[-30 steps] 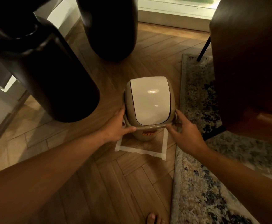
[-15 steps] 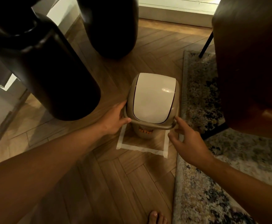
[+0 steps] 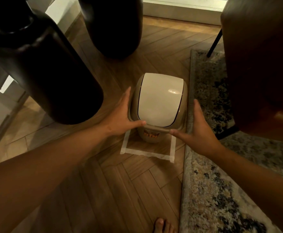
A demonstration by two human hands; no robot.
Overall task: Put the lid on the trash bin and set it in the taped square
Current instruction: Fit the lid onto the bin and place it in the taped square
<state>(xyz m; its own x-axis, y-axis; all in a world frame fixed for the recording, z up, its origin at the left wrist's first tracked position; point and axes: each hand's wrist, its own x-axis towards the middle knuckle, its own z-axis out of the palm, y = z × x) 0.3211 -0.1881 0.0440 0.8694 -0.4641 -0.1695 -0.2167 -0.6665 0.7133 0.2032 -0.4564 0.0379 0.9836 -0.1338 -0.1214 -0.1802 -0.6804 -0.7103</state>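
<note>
The beige trash bin (image 3: 151, 137) stands upright on the wooden floor with its cream swing lid (image 3: 159, 101) seated on top. Its base sits inside the taped square (image 3: 147, 153), toward the far side; the near strip and both side strips of tape show. My left hand (image 3: 120, 116) lies flat against the lid's left side, thumb on the front rim. My right hand (image 3: 198, 132) is spread beside the right side, thumb tip at the front rim, fingers a little off the bin.
A large black vessel (image 3: 53, 78) stands close on the left and another (image 3: 114, 27) behind it. A patterned rug (image 3: 213, 190) borders the square on the right, with a brown chair (image 3: 261, 64) over it. My bare toes (image 3: 162, 226) show at the bottom edge.
The bin has turned slightly and shifted a little right and away. My right hand came off it half a second ago and is back beside its right side. My left hand stayed on it.
</note>
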